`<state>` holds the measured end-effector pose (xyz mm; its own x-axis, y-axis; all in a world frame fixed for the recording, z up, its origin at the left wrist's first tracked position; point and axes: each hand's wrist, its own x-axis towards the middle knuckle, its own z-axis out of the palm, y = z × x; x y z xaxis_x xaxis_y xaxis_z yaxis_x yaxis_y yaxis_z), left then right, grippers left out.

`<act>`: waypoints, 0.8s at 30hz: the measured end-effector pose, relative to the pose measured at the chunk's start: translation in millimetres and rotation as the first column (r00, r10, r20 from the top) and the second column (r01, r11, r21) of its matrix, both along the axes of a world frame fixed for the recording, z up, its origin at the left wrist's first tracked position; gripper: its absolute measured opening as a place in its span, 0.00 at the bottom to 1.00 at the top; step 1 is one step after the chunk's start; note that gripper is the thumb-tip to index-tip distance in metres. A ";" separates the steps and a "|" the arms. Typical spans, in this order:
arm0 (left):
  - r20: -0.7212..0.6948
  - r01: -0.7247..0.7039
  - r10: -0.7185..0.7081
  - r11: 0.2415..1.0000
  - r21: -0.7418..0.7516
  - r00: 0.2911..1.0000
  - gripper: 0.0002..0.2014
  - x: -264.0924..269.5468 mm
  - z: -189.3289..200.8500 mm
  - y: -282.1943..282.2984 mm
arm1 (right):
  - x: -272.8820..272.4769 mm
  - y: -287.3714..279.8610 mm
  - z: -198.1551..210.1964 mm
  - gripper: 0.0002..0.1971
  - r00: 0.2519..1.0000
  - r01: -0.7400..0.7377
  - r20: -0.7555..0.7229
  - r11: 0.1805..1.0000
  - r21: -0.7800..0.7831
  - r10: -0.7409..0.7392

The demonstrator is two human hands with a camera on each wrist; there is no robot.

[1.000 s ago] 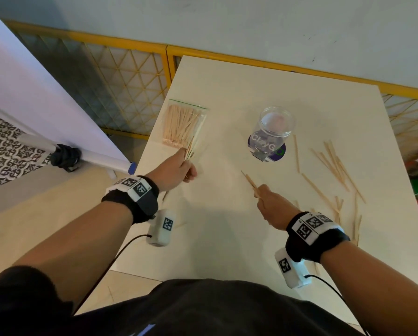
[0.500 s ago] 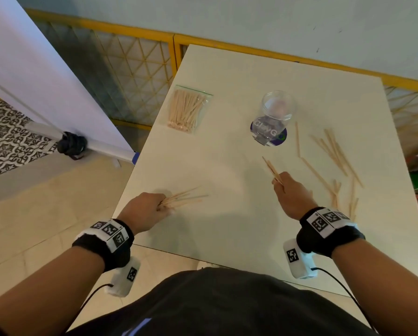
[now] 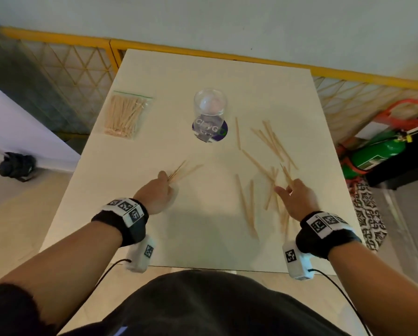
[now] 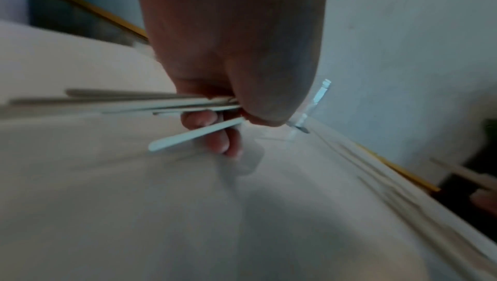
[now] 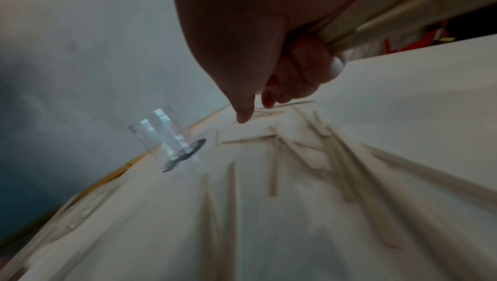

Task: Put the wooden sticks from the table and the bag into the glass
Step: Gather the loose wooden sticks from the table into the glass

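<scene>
A clear glass (image 3: 210, 110) stands on a dark round coaster at the table's middle back; it also shows in the right wrist view (image 5: 164, 137). A clear bag of wooden sticks (image 3: 125, 116) lies at the back left. My left hand (image 3: 165, 181) grips a bunch of sticks (image 3: 183, 169) that fan toward the glass; the left wrist view shows them pinched under the thumb (image 4: 166, 103). My right hand (image 3: 290, 187) holds a few sticks (image 5: 376, 22) in curled fingers, thumb out, low over the loose sticks (image 3: 271, 141) scattered on the table's right side.
The white table (image 3: 203, 214) is bordered at the back and sides by a yellow-framed lattice fence (image 3: 65, 66). A green cylinder with red fittings (image 3: 377, 149) stands on the floor to the right. A white board on a black clamp (image 3: 16, 163) stands left.
My left hand has carried its bunch of sticks from the near-left edge toward the table's middle. My right hand has moved right, down over the scattered sticks.
</scene>
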<state>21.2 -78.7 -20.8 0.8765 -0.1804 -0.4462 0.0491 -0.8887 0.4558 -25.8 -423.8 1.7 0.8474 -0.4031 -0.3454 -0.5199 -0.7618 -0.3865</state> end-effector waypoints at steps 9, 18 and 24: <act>-0.133 -0.103 0.106 0.994 0.029 0.985 0.44 -3.2 -8.4 -182.3 | 1.4 -26.0 -12.0 0.65 0.956 0.095 -0.267 0.991 -0.093 -0.117; -0.077 -0.057 0.067 0.990 0.127 0.995 0.13 -0.7 -1.7 -209.8 | 24.7 -16.2 -22.1 0.14 0.980 -0.064 -0.188 0.998 -0.001 0.062; -0.108 -0.096 0.109 0.988 0.118 0.988 0.09 2.8 -1.6 -210.0 | 27.5 -13.4 -29.9 0.13 0.971 -0.170 -0.177 0.985 -0.028 0.162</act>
<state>24.1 -288.8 -22.4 0.8299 -0.0349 -0.5568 0.1889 -0.9215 0.3393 1.7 -437.2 -28.2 0.8325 -0.2795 -0.4783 -0.4411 -0.8568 -0.2670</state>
